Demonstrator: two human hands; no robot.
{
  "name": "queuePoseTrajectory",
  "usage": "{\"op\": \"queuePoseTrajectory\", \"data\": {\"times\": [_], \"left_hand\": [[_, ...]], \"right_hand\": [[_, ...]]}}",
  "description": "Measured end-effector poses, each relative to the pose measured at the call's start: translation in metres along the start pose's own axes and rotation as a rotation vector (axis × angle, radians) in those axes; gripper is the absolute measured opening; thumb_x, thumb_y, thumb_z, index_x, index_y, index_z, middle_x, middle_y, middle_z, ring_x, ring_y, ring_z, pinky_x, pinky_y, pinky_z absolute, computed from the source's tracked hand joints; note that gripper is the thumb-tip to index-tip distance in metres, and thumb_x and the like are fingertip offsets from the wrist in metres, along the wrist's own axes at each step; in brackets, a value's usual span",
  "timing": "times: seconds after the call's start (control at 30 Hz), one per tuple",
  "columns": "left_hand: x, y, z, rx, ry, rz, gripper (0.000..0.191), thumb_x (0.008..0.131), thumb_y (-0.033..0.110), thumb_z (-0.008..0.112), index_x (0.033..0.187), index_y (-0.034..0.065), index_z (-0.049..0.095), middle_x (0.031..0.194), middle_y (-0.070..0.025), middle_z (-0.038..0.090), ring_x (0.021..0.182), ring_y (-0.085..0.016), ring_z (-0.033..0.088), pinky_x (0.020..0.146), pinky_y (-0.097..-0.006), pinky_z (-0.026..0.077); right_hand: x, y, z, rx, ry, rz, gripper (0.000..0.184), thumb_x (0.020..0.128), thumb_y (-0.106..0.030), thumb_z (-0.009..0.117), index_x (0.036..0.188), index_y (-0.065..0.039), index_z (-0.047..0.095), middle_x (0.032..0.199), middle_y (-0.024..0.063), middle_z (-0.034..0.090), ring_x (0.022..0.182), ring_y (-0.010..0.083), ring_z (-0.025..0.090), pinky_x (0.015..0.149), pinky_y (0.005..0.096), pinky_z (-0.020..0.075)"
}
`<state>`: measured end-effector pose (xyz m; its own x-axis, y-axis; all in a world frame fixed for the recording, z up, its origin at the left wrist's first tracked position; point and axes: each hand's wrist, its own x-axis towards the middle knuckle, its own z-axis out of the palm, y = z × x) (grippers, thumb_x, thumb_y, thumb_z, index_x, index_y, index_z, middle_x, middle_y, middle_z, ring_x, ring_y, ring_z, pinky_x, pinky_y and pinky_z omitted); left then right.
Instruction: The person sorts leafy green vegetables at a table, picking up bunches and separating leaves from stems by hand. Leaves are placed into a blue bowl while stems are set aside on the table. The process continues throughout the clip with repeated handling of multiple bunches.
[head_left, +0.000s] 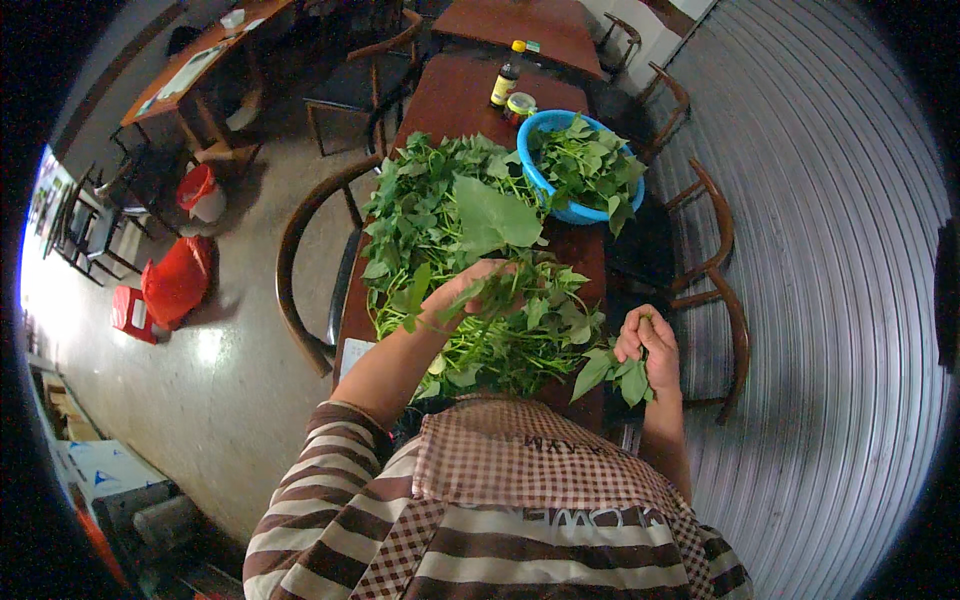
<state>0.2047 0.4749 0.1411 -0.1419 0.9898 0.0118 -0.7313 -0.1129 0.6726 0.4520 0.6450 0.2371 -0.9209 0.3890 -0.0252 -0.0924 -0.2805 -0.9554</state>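
A wide heap of leafy green stems (427, 217), resembling sweet potato greens, covers the near part of the brown table. Over its middle is my left hand (484, 285), closed around a leafy sprig (517, 289); leaves hide most of its fingers. One large leaf (495, 217) stands up in front of that hand. Past the table's right edge, my right hand (651, 341) grips a small bunch of leaves (626, 379) that hangs below its fingers. Beyond the heap, at the right, a blue plastic basket (529, 154) holds more picked greens.
A dark sauce bottle (506, 75) with a yellow cap and a small jar (519, 109) stand farther back on the table (442, 90). Wooden chairs (289, 270) flank it on both sides. To the right runs a corrugated metal shutter (810, 300). A red stool (135, 315) stands on the floor, left.
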Motion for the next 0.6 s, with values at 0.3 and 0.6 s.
{"op": "queuePoseTrajectory", "data": {"times": [0.3, 0.6], "left_hand": [[0.001, -0.058, -0.023, 0.379, 0.802, -0.165, 0.045, 0.086, 0.014, 0.059, 0.127, 0.0050, 0.041, 0.109, -0.0161, 0.056, 0.085, -0.027, 0.060, 0.062, -0.0406, 0.057], [-0.041, -0.040, 0.009, 1.032, 0.766, -0.146, 0.040, 0.081, 0.015, 0.064, 0.118, 0.0100, 0.051, 0.110, -0.0179, 0.054, 0.090, -0.026, 0.058, 0.057, -0.0369, 0.050]], "right_hand": [[0.014, -0.011, -0.018, -0.220, 0.178, -0.100, 0.024, 0.095, -0.027, 0.047, 0.095, -0.003, 0.051, 0.065, -0.0008, 0.042, 0.052, 0.0079, 0.038, 0.051, 0.0259, 0.0398], [0.051, -0.015, 0.006, -1.049, 0.140, -0.031, 0.017, 0.090, -0.021, 0.056, 0.091, -0.005, 0.057, 0.080, 0.0041, 0.062, 0.066, 0.0171, 0.058, 0.058, 0.0319, 0.0457]]}}
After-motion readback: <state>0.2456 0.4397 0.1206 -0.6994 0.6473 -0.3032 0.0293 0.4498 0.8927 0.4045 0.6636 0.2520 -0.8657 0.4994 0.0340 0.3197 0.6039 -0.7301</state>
